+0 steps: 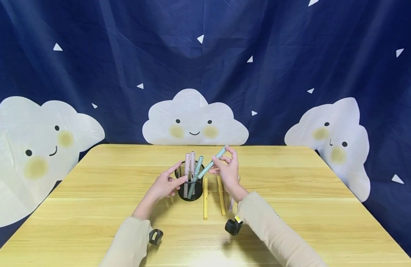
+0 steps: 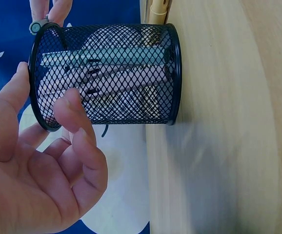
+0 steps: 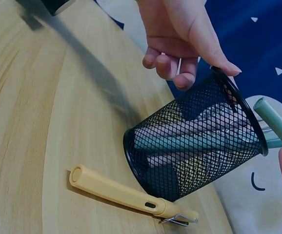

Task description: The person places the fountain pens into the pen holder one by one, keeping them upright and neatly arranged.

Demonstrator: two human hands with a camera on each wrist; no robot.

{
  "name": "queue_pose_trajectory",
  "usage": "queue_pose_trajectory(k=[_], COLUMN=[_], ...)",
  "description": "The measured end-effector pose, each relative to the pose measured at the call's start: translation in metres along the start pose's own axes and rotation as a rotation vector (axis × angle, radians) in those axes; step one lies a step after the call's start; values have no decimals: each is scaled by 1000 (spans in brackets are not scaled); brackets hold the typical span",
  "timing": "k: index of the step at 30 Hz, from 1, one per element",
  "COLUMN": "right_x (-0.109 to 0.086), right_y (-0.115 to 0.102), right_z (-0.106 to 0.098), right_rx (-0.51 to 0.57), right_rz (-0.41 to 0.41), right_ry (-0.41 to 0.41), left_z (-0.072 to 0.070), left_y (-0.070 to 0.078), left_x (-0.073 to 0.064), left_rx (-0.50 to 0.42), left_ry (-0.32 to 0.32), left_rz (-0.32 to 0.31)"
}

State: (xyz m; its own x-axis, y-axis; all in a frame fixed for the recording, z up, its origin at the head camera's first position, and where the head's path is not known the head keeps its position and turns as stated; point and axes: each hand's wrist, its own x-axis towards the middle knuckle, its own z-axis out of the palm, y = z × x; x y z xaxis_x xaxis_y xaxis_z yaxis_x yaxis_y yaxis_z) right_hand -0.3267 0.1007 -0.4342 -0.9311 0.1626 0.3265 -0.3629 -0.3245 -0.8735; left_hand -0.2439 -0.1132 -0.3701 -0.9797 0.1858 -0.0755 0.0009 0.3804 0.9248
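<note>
A black mesh pen holder stands upright on the table. Two pale lilac pens and a light teal pen lean inside it. With thumb and index finger spread across the rim, my left hand holds the holder from the left. My right hand pinches a second teal pen by its upper part. This pen slants down to the left, its lower end right at the holder's rim; in the right wrist view that end shows just outside the mouth.
Right of the holder, two yellow pens lie on the wooden table. Another lilac pen lies partly hidden beneath my right wrist. Black camera mounts hang at both wrists. Behind the table hangs a dark blue cloud-print curtain.
</note>
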Motion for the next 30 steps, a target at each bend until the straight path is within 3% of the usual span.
queue_pose_trajectory(k=[8,14,17,25,30], right_x=[6,4,-3,-35,-41], right_y=[14,14,3,-60,-72], right_z=[-2,0,4,35,42], right_rx=[-31,-56,-87,-132,-149], right_rz=[-70,-105,-124,-25,6], right_ry=[21,-19,-53,-30,-23], left_z=[0,0,0,0,0], left_y=[0,-1,-1,0,0], left_x=[0,1,1,1,0], left_rx=[-2,0,0,3,2], left_ry=[-2,-1,-1,1,2], left_rz=[-5,-5,-6,-5,-5])
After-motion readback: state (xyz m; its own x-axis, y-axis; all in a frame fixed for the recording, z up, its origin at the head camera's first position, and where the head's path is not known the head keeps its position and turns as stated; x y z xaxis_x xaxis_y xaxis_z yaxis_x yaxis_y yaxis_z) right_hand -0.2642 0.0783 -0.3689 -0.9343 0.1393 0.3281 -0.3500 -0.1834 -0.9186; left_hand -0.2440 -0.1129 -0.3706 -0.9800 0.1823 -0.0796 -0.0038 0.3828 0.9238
